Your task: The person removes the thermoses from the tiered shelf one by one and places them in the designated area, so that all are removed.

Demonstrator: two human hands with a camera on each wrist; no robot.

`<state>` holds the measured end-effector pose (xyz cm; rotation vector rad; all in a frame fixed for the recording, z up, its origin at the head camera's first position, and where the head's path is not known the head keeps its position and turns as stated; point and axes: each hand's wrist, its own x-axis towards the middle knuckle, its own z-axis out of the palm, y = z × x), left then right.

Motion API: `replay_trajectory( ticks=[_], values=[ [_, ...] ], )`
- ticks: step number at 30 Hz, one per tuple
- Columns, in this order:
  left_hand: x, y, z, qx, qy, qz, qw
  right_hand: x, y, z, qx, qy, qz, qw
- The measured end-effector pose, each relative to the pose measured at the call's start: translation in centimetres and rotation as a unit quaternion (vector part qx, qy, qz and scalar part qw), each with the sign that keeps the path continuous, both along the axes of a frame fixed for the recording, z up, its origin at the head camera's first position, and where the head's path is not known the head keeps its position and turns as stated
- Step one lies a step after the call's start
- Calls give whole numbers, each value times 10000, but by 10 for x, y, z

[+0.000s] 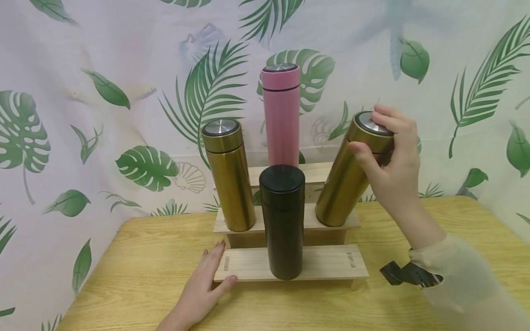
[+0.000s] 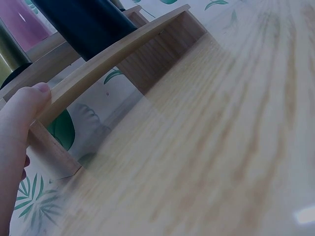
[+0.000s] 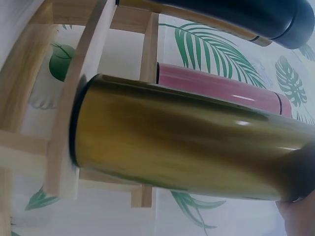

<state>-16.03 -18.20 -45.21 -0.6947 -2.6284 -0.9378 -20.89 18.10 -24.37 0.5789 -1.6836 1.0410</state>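
Observation:
My right hand (image 1: pixel 395 156) grips the upper end of a gold thermos flask (image 1: pixel 345 179), thumb on its near side and fingers over the steel-topped lid. The flask leans to the right, its base at the right end of the middle step, as the right wrist view also shows. At the left end of the low front step, my left hand (image 1: pixel 203 285) holds the wooden tiered stand (image 1: pixel 327 262). In the left wrist view its thumb (image 2: pixel 37 93) lies on the board's edge, with fingertips lower down beside the leg.
A black flask (image 1: pixel 285 225) stands on the front step. Another gold flask (image 1: pixel 227 179) is at the left of the middle step, and a pink flask (image 1: pixel 282 119) stands at the back. Behind the wood-grain table (image 1: pixel 136 257) hangs a leaf-print cloth (image 1: pixel 124 138).

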Motion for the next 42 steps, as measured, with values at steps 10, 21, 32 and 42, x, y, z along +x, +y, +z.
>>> replay_trajectory(
  ticks=[10,21,32,42],
  values=[
    [-1,-2,-1,10,-116,8,9999,7,9,-6,-753,401,104,9963],
    [-1,-2,-2,34,-62,-54,10000,5,45,-17,-1297,-161,-7,9914],
    [-1,-1,-2,97,-92,-25,9999,10,60,-1,-1531,-6,-31,9882],
    [-2,-2,-2,-26,-58,-78,9999,-2,104,-24,82,-687,-1281,9894]
  ],
)
